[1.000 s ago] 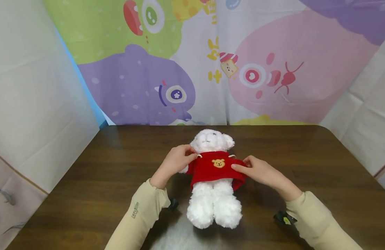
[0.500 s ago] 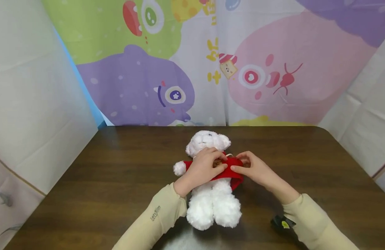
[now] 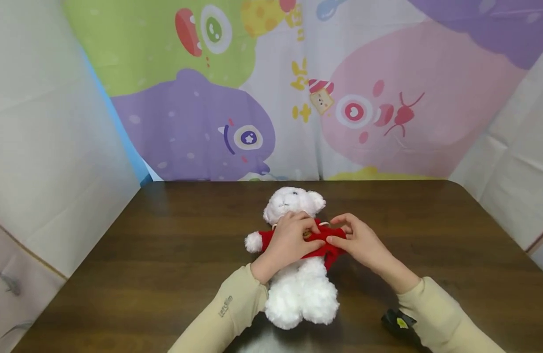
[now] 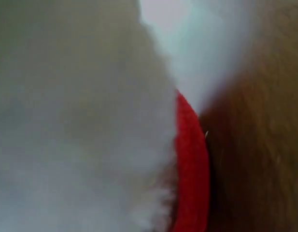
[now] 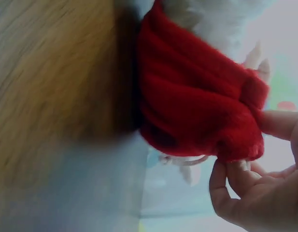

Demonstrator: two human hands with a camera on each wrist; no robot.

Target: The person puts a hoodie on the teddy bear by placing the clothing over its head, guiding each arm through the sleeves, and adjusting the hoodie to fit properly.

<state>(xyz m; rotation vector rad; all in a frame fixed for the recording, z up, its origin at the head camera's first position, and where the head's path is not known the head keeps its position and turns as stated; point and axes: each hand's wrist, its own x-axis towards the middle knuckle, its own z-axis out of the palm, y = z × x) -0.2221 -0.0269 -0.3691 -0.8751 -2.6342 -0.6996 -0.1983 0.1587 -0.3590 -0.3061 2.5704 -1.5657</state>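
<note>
A white plush bear (image 3: 304, 299) lies on its back on the brown table, wearing a red sweater (image 3: 317, 252). Its left-side paw (image 3: 254, 242) pokes out of one sleeve; no paw shows on the right side. Across the sweater's chest lies my left hand (image 3: 291, 240), thumb and fingers pinching the cloth and partly covering the bear-face patch. My right hand (image 3: 364, 242) pinches the sweater's right side between thumb and fingers. In the right wrist view, bunched red cloth (image 5: 202, 96) sits between those fingers (image 5: 223, 193). White fur (image 4: 81, 121) blocks most of the left wrist view.
The dark wooden table (image 3: 165, 255) extends on both sides of the bear. A cartoon-print curtain (image 3: 298, 137) hangs along its far edge, and pale cloth walls (image 3: 64, 147) flank it. A black wrist device (image 3: 399, 321) hangs below my right sleeve.
My left hand has moved right, from the sweater's left shoulder onto its chest. My right hand stays at the right side, where the cloth is now more bunched.
</note>
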